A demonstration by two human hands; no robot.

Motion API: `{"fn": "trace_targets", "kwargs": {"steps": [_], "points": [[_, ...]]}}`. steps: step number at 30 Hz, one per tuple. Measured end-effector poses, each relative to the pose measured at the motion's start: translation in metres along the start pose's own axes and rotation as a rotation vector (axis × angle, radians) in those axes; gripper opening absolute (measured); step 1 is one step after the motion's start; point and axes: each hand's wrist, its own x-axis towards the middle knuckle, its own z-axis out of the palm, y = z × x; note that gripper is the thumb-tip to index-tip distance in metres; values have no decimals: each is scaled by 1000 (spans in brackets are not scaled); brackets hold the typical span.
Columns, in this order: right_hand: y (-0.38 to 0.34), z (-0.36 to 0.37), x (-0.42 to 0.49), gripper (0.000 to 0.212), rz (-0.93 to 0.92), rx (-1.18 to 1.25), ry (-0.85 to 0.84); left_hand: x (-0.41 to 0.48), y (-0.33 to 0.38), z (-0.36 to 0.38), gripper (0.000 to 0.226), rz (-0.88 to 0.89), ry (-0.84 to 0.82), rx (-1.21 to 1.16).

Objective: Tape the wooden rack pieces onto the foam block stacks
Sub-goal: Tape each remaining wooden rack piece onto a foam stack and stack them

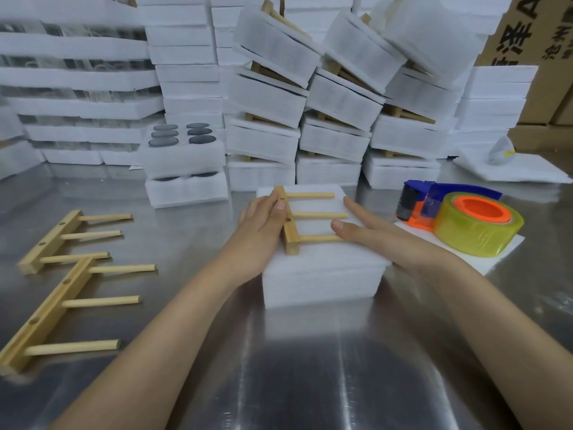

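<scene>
A white foam block stack (322, 274) stands in the middle of the metal table. On its top lies a wooden rack piece (291, 226), a bar with three dowels pointing right. My left hand (263, 225) holds the bar from the left, thumb on top of it. My right hand (375, 234) lies flat on the foam's right side, fingers straight, fingertips touching the ends of the dowels. A tape dispenser (462, 221) with a yellowish roll, orange core and blue handle rests to the right on a foam sheet (496, 256).
Two more wooden rack pieces (59, 240) (52, 311) lie at the left on the steel table (310, 367). Leaning piles of taped foam blocks (338, 97) fill the back. A foam stack with dark round discs (183, 156) stands behind at the left. Cardboard boxes (545, 57) stand at the far right.
</scene>
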Motion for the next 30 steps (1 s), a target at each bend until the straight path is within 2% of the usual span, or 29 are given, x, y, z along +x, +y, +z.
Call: {"fn": "trace_targets", "kwargs": {"steps": [4,6,7,8,10,11,12,13,14,16,18,19,21,23,26,28,30], "points": [[-3,2,-4,95,-19,-36,-20,0,-1,0,42,4,-5,-10],[-11,-4,-7,77,-78,-71,32,2,-3,-2,48,-19,17,-41],[-14,-12,-8,62,-147,-39,134,3,-4,-3,52,-54,52,-81],[-17,-22,-8,47,-231,1,314,4,-5,-5,55,-103,98,-139],[-15,-51,-11,30,-343,-69,823,8,-7,-7,56,-200,175,-275],[-8,-69,-13,32,-331,-165,1061,9,-8,-8,55,-239,194,-339],[5,-89,-16,39,-257,-268,1227,9,-8,-7,53,-265,200,-403],[19,-109,-19,47,-134,-345,1304,10,-9,-7,50,-280,194,-452],[35,-125,-21,56,20,-369,1299,10,-10,-6,48,-290,175,-469],[64,-149,-19,71,301,-303,1171,10,-12,-5,47,-303,128,-444],[79,-157,-16,72,459,-182,1029,11,-13,-5,48,-315,106,-427],[82,-157,-15,69,471,-101,991,11,-13,-5,48,-328,99,-428],[85,-155,-12,67,434,-25,1010,10,-11,-5,48,-363,93,-446],[86,-153,-11,71,421,-92,1096,8,-7,-5,46,-379,126,-452],[83,-149,-13,72,407,-126,1236,5,1,-9,24,-356,219,-499],[75,-144,-15,71,285,128,1282,4,7,-12,15,-317,288,-545],[62,-139,-17,54,2,519,1164,6,11,-16,14,-268,356,-609]]}}
